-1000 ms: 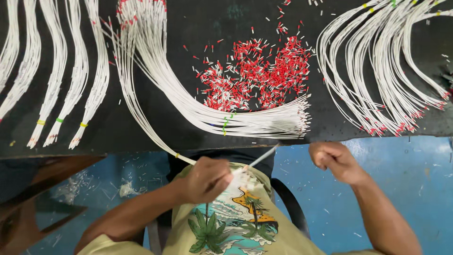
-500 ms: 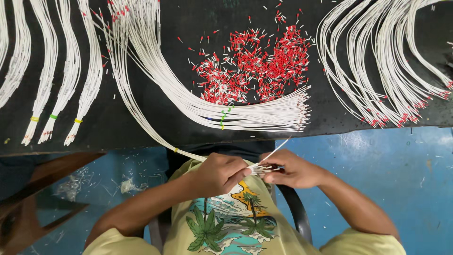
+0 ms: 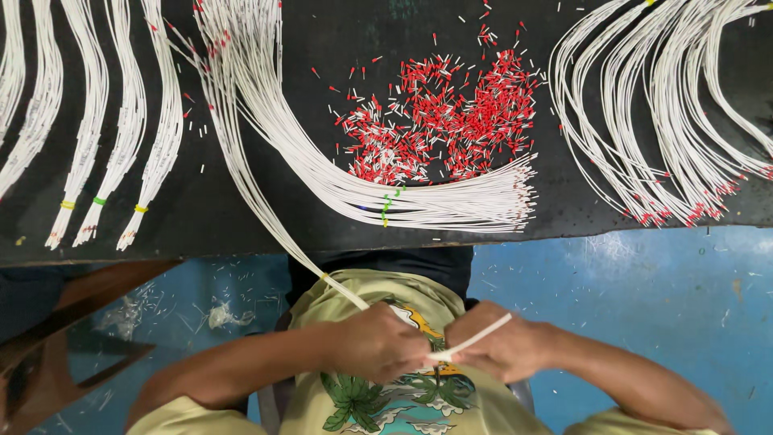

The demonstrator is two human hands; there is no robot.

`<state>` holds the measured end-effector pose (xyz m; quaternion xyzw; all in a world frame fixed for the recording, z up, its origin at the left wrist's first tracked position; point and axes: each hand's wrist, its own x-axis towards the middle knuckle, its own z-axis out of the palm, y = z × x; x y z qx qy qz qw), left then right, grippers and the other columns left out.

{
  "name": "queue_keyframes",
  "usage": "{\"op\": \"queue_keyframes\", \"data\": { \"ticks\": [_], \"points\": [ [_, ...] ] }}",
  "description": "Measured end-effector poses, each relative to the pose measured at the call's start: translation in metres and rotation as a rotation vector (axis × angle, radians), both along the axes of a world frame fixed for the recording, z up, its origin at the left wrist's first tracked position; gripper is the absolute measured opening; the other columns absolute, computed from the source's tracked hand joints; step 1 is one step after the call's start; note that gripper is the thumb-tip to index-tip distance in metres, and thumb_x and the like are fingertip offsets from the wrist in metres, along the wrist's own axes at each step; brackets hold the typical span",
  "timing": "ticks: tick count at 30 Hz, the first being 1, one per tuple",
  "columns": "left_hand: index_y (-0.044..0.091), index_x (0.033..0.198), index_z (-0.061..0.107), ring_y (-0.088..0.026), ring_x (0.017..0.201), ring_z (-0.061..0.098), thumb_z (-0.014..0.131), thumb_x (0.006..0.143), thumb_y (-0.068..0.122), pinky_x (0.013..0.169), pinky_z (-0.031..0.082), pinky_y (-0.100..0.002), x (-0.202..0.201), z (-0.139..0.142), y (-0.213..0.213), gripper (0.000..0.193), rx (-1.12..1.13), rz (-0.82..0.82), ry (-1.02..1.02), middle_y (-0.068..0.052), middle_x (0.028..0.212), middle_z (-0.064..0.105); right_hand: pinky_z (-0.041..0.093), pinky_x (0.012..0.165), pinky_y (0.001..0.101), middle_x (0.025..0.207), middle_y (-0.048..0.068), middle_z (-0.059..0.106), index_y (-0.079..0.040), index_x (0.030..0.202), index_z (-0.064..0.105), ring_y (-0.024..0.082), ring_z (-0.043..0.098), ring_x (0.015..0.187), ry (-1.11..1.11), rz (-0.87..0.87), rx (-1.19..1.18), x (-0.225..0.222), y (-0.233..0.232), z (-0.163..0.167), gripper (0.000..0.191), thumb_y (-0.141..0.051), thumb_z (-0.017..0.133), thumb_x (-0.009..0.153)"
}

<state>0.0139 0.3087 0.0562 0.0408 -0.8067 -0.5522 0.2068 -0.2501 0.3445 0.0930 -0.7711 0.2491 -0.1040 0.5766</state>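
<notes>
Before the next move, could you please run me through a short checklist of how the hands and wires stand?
1. Left hand gripping the bundle of thin white wires that trails off the black table: ok.
2. Right hand on a single white wire end: ok.
3. Pile of small red ferrules within view on the table: ok.
4. Ferrule seated on that wire end: cannot tell.
5. Green-tied white wire fan lying flat: ok.
</notes>
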Motion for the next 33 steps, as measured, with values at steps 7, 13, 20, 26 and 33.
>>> {"op": "queue_keyframes", "data": {
  "ticks": [7, 13, 20, 26, 33],
  "points": [
    [0.01, 0.093, 0.062, -0.026, 0.061, 0.059, 0.065, 0.105, 0.023, 0.055, 0.046, -0.04, -0.01, 0.001, 0.004, 0.017, 0.012, -0.1, 0.017, -0.004, 0.074, 0.058, 0.041, 0.063, 0.0502, 0.08, 0.014, 0.052, -0.003, 0.091, 0.054, 0.038, 0.057, 0.074, -0.104, 0.013, 0.054, -0.022, 0.018, -0.002, 0.012, -0.006, 0.064, 0.097],
    [0.008, 0.097, 0.066, -0.027, 0.061, 0.06, 0.064, 0.103, 0.015, 0.052, 0.043, -0.041, -0.01, 0.004, -0.013, 0.009, 0.095, 0.001, 0.177, -0.006, 0.074, 0.06, 0.047, 0.06, 0.0417, 0.072, 0.009, 0.062, -0.005, 0.085, 0.057, 0.029, 0.061, 0.065, -0.256, -0.381, 0.154, -0.083, 0.041, -0.04, 0.015, -0.009, 0.063, 0.098],
    [0.005, 0.085, 0.056, -0.029, 0.06, 0.056, 0.067, 0.102, 0.01, 0.053, 0.04, -0.041, -0.007, 0.004, -0.048, 0.02, 0.165, 0.313, -0.036, -0.01, 0.07, 0.054, 0.054, 0.068, 0.0387, 0.084, 0.01, 0.073, -0.004, 0.095, 0.07, 0.032, 0.067, 0.073, 0.661, -0.732, 0.112, -0.139, 0.023, -0.025, 0.017, -0.017, 0.06, 0.09],
    [0.003, 0.086, 0.06, -0.024, 0.051, 0.054, 0.067, 0.1, 0.01, 0.048, 0.04, -0.038, -0.027, 0.005, -0.045, 0.018, 0.205, 0.31, -0.082, -0.009, 0.067, 0.054, 0.055, 0.075, 0.0429, 0.117, 0.018, 0.07, 0.001, 0.115, 0.067, 0.038, 0.069, 0.095, 0.82, -0.712, -0.467, -0.082, 0.018, 0.013, 0.041, -0.021, 0.073, 0.082],
    [0.003, 0.093, 0.065, -0.023, 0.055, 0.055, 0.067, 0.101, 0.009, 0.051, 0.04, -0.038, -0.037, 0.001, -0.035, 0.01, 0.146, 0.352, -0.021, -0.009, 0.071, 0.055, 0.057, 0.076, 0.0313, 0.101, 0.008, 0.072, -0.001, 0.109, 0.07, 0.015, 0.069, 0.086, -0.098, -0.85, 0.067, -0.029, 0.013, -0.025, 0.025, -0.008, 0.078, 0.087]
  ]
}}
